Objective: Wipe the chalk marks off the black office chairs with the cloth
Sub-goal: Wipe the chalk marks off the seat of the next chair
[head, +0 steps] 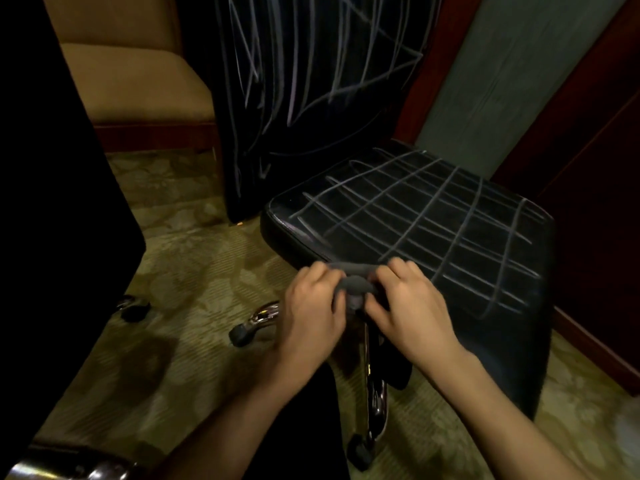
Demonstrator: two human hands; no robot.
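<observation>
Two hands meet over the front-left corner of the seat, bunching a small grey cloth point(353, 284) between them. Furthest left, a tan upholstered chair point(138, 88) stands on the patterned carpet point(194, 258). Next comes the black chair's backrest point(311, 81), streaked with long chalk lines. The left hand point(311, 317) pinches the cloth from one side, fingers curled around it; the right hand point(412, 306) does likewise just beside it, each grip closed on the fabric. To the right spreads the seat point(433, 230), crossed by a full grid of chalk marks point(415, 216), apparently untouched. The step in hand looks like gathering the cloth into a pad. Next would be pressing it flat onto the seat and rubbing across the lines.
</observation>
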